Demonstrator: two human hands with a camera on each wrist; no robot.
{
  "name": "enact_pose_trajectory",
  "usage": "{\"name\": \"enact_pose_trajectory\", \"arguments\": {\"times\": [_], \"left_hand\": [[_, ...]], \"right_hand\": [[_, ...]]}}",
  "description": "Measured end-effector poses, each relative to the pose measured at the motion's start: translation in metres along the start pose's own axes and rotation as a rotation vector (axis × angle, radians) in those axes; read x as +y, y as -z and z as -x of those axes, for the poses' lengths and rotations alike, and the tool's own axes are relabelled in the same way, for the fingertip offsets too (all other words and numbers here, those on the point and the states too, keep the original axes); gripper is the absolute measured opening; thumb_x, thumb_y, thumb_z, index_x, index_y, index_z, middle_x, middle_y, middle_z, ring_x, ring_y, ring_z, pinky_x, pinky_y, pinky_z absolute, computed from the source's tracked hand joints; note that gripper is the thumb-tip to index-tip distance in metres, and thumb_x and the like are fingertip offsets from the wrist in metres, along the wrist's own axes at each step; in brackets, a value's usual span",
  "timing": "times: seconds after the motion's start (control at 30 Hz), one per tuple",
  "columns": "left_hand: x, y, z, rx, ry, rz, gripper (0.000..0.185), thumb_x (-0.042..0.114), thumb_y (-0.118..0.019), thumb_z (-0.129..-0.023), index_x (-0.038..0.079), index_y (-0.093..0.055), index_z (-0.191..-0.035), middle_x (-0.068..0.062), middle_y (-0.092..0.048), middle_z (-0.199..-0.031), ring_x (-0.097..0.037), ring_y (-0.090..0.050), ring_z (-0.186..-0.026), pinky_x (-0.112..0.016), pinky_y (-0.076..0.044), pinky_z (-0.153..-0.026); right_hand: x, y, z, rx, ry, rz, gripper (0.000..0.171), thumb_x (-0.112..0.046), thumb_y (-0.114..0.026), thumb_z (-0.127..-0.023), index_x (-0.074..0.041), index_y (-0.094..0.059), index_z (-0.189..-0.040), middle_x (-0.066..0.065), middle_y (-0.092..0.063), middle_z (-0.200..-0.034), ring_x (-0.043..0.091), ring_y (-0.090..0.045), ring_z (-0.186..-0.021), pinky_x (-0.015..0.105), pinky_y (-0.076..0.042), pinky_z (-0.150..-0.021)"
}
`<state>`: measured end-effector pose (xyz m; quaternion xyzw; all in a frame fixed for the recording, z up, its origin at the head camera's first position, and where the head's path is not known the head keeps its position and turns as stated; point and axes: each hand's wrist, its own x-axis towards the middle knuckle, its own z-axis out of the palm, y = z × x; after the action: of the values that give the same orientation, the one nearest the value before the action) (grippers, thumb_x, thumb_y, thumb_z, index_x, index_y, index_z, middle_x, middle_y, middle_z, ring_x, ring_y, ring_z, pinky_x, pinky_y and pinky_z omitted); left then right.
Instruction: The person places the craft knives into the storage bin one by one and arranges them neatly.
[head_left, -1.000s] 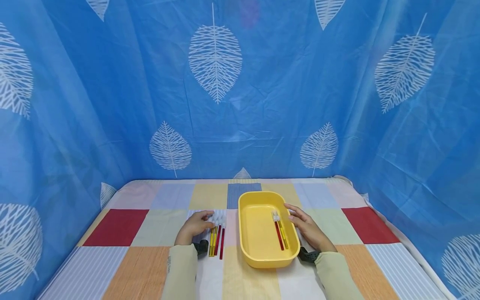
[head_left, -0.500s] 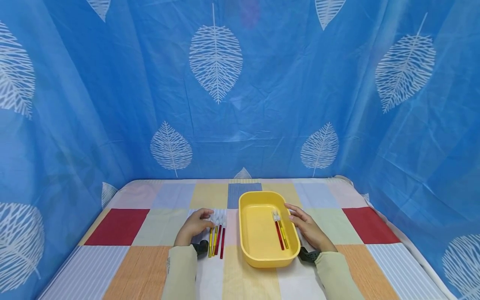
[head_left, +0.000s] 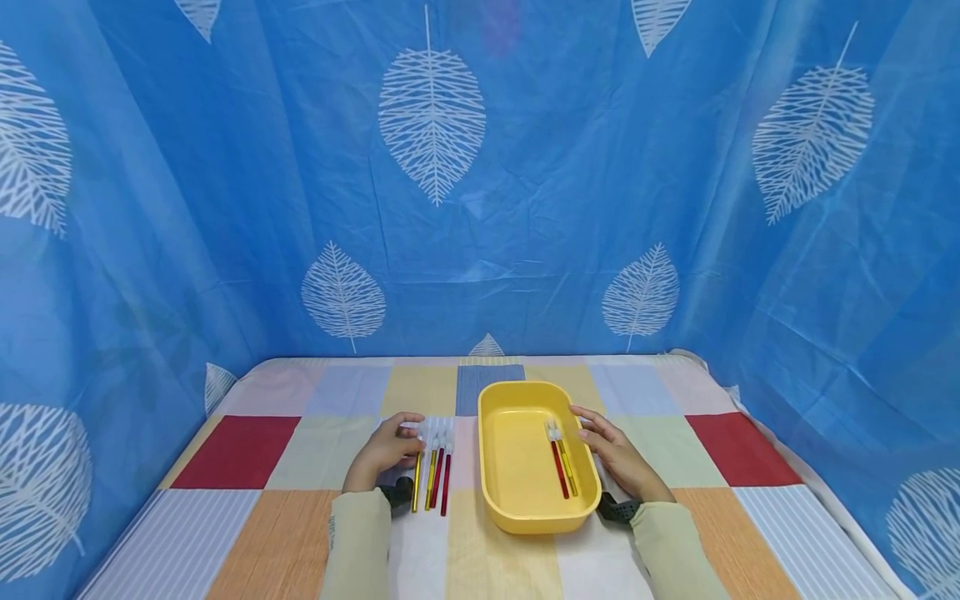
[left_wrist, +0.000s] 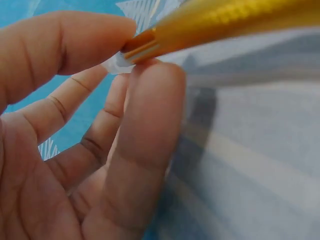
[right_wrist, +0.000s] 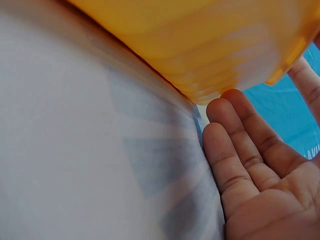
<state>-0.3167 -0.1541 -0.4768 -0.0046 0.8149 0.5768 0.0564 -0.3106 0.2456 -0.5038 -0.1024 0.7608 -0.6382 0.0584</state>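
My left hand (head_left: 386,450) pinches a slim gold pen-shaped stick with a clear cap (head_left: 415,487) between thumb and finger, near its capped end. The left wrist view shows the gold barrel (left_wrist: 230,25) held at the fingertips. Just right of it on the cloth lie another gold stick (head_left: 431,483) and two red sticks (head_left: 446,483) with clear caps. My right hand (head_left: 618,458) rests against the right side of a yellow tray (head_left: 487,500), its fingers fairly straight along the outer wall (right_wrist: 210,45). Inside the tray lie a red stick (head_left: 559,471) and a gold stick (head_left: 567,471).
A patchwork cloth (head_left: 300,533) covers the table. Blue curtains with white leaf prints (head_left: 480,208) enclose its back and sides. A dark camera band (head_left: 397,493) sits on the left wrist and another (head_left: 618,509) on the right.
My left hand has shifted slightly left with the gold stick, parting it from the other sticks. The right hand and the tray have stayed in place.
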Motion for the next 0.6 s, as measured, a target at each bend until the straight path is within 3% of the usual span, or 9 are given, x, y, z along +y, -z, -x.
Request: {"name": "enact_pose_trajectory", "arguments": {"times": [0.2,0.6], "left_hand": [[0.0019,0.0017,0.0005,0.007,-0.002,0.014,0.052,-0.009,-0.068,-0.094,-0.007,-0.056,-0.145,-0.017,-0.061,-0.110,-0.021,-0.064,-0.081,-0.028,-0.060,-0.062],[0.0075,0.0067,0.0015,0.002,-0.052,0.006,0.053,-0.007,-0.065,-0.100,-0.007,-0.052,-0.151,-0.028,-0.061,-0.128,-0.029,-0.069,-0.093,-0.038,-0.065,-0.073]], "right_hand": [[-0.0011,0.0003,-0.0001,0.001,-0.002,0.007,0.057,-0.022,-0.055,-0.114,-0.003,-0.040,-0.165,0.032,-0.048,-0.155,0.043,-0.055,-0.138,0.031,-0.055,-0.106],[-0.0024,0.0003,0.0002,-0.009,-0.007,0.008,0.058,-0.023,-0.056,-0.114,-0.003,-0.039,-0.165,0.031,-0.048,-0.154,0.041,-0.056,-0.137,0.031,-0.055,-0.106]]}}
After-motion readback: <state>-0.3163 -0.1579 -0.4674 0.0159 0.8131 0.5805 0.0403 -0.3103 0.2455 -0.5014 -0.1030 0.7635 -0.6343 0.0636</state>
